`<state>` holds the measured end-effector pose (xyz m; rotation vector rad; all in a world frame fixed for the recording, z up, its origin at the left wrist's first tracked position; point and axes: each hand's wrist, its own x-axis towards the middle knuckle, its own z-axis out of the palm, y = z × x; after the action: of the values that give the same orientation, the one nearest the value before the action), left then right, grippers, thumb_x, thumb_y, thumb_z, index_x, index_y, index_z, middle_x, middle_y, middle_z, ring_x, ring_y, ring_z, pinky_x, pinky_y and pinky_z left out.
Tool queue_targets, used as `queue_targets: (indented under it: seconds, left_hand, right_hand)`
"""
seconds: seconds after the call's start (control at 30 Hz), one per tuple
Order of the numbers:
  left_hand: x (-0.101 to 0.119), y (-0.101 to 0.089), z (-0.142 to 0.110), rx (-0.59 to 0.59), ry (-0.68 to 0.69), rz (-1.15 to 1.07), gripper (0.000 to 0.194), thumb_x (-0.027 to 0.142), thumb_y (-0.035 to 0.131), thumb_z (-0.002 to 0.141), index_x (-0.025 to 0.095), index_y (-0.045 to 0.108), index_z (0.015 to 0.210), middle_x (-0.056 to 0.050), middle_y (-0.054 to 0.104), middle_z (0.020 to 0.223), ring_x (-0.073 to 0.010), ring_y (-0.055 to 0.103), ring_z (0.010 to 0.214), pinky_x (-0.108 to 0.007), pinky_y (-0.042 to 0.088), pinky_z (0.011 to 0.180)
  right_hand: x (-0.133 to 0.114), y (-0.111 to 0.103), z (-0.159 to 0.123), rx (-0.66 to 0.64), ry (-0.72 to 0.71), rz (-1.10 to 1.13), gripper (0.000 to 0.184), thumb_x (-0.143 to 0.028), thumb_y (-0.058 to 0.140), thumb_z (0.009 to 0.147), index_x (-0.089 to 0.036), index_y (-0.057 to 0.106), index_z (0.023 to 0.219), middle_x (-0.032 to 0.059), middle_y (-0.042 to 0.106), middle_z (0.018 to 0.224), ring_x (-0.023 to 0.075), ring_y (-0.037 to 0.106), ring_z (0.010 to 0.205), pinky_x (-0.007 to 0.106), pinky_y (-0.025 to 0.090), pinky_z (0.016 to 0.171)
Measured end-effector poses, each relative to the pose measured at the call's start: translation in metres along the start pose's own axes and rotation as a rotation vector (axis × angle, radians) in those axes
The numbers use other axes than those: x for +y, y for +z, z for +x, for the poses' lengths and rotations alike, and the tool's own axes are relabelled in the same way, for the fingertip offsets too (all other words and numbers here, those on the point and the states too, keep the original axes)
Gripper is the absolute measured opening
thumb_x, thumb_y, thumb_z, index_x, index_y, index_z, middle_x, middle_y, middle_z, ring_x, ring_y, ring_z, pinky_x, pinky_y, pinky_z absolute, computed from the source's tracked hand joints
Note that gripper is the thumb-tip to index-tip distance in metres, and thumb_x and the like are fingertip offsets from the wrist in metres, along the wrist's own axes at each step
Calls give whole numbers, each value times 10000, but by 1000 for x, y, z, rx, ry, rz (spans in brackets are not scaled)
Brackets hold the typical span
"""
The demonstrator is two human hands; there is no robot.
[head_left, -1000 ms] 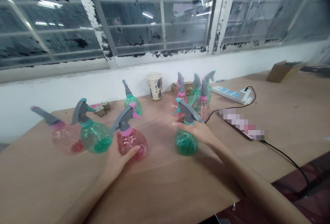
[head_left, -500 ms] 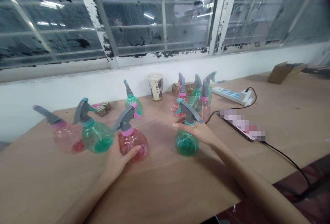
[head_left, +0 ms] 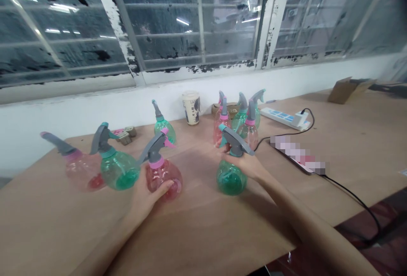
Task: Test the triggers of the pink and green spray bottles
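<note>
My left hand (head_left: 146,195) is wrapped round the body of a pink spray bottle (head_left: 165,171) with a grey head and pink trigger, its thumb across the front. Around the neck of a green spray bottle (head_left: 231,179) closes my right hand (head_left: 247,165); some of its fingers are hidden behind the grey head and teal trigger. Both bottles have liquid inside and are upright at the table. Left of my left hand stand another green spray bottle (head_left: 116,168) and a pink spray bottle (head_left: 81,169) partly behind it.
Farther back are a green spray bottle (head_left: 165,128), a paper cup (head_left: 191,108) and a cluster of several bottles, including a pink one (head_left: 251,134). To the right lie a phone (head_left: 294,153) with a black cable, a power strip (head_left: 280,117) and a cardboard box (head_left: 346,90).
My right hand's fingers have closed in around the green bottle's neck, and that bottle has shifted slightly. My left hand keeps its hold on the pink bottle.
</note>
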<state>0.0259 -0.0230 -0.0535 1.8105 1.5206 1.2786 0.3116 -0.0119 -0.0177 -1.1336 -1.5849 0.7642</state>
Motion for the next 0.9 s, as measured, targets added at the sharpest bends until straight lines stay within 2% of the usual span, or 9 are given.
queue_targets:
  seconds: [0.1, 0.2, 0.3, 0.37, 0.43, 0.63, 0.77, 0.9]
  left_hand:
    - [2, 1, 0, 0, 0, -17, 600, 442, 705, 664, 227, 448, 1162, -80, 593, 1175, -303, 574, 1113, -489, 428, 970]
    - [3, 2, -1, -6, -17, -37, 621, 449, 704, 666, 213, 438, 1175, -103, 579, 1201, -308, 561, 1135, -493, 416, 981]
    - [2, 2, -3, -15, -35, -39, 637, 455, 712, 657, 197, 438, 1171, -120, 579, 1203, -316, 563, 1132, -502, 415, 977]
    - [0, 2, -4, -18, -42, -37, 661, 448, 722, 650, 190, 428, 1184, -132, 571, 1220, -322, 555, 1143, -513, 404, 984]
    - [-3, 2, -5, -28, -35, -34, 665, 433, 727, 655, 189, 421, 1193, -140, 565, 1234, -322, 549, 1150, -524, 390, 992]
    - [-5, 4, -10, -22, 21, -18, 626, 425, 707, 692, 194, 429, 1203, -124, 581, 1207, -302, 566, 1118, -502, 404, 967]
    - [-1, 6, -19, -6, 25, 16, 615, 440, 706, 687, 195, 450, 1190, -116, 602, 1169, -312, 573, 1097, -494, 430, 930]
    - [9, 8, -33, -100, 8, 31, 563, 447, 725, 652, 208, 501, 1110, -96, 647, 1070, -322, 613, 1011, -484, 474, 860]
  right_hand:
    - [3, 0, 2, -46, -21, 13, 162, -403, 637, 721, -251, 593, 752, 20, 659, 960, 208, 619, 853, 351, 486, 791]
    - [6, 3, 2, -42, -46, 20, 240, -427, 649, 732, -272, 608, 910, 35, 639, 1079, 218, 618, 942, 376, 475, 848]
    - [9, 7, 1, 35, -51, 41, 445, -433, 672, 723, -263, 533, 1110, 45, 653, 1022, 220, 627, 942, 394, 471, 865]
    - [11, 11, 0, 119, -94, 104, 521, -429, 689, 712, -241, 484, 1153, 43, 659, 980, 212, 634, 915, 386, 479, 850]
    - [12, 15, -1, 190, -131, 141, 523, -426, 700, 704, -224, 483, 1135, 40, 662, 941, 205, 640, 864, 372, 492, 806]
    - [11, 21, -4, 279, -170, 43, 309, -433, 633, 761, -199, 590, 959, 41, 680, 865, 210, 628, 802, 350, 482, 745]
    - [14, 24, -2, 317, -183, 2, 299, -438, 589, 790, -196, 617, 963, 48, 683, 862, 222, 615, 804, 357, 472, 745]
    - [21, 37, 13, 298, -190, -54, 305, -463, 562, 804, -197, 648, 926, 37, 677, 835, 222, 603, 803, 363, 469, 754]
